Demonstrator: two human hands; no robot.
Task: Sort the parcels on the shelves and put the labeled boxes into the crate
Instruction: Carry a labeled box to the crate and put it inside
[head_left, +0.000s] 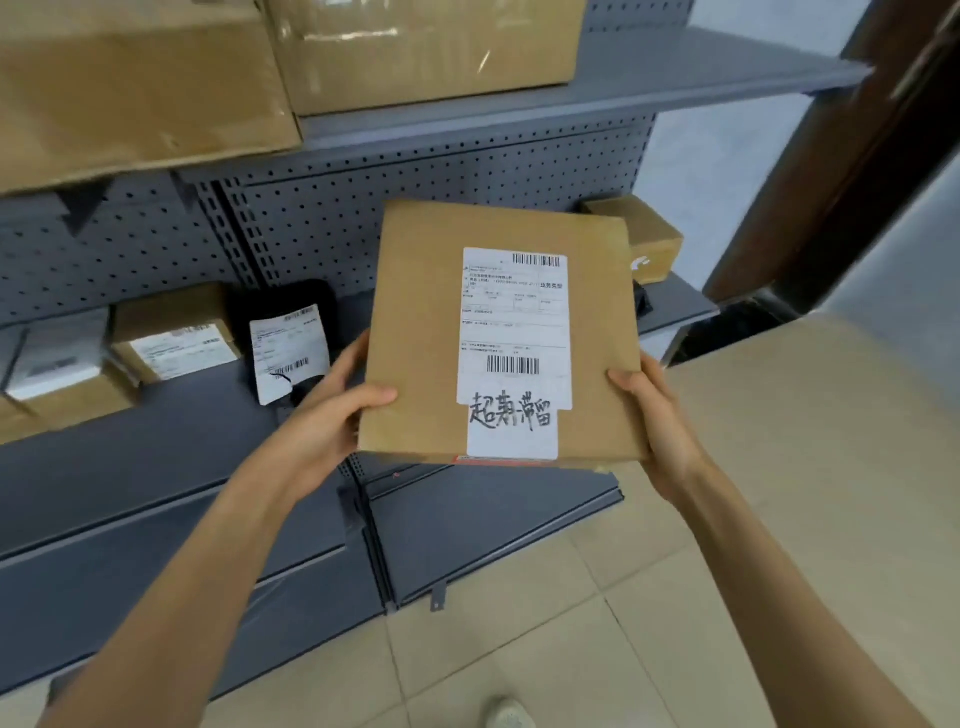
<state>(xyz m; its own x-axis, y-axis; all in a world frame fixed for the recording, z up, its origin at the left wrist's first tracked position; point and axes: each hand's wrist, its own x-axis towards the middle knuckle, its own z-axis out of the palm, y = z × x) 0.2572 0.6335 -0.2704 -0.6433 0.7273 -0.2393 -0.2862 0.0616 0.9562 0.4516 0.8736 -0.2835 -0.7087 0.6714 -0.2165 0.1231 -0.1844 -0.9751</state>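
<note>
I hold a flat brown cardboard box (415, 322) in front of the shelves, tilted so its top faces me. It bears a white shipping label (514, 322) with barcodes and a white sticker with handwritten characters below it. My left hand (332, 415) grips the box's lower left edge, thumb on top. My right hand (654, 421) grips the lower right edge, thumb on top. No crate is in view.
The grey metal shelving (156, 467) has a pegboard back. On the middle shelf lie a black bag parcel (288, 343), a labelled brown box (176, 338), a grey parcel (57, 353) and a small brown box (644, 239). Large cartons (426, 47) fill the upper shelf. A big carton (810, 415) stands at right.
</note>
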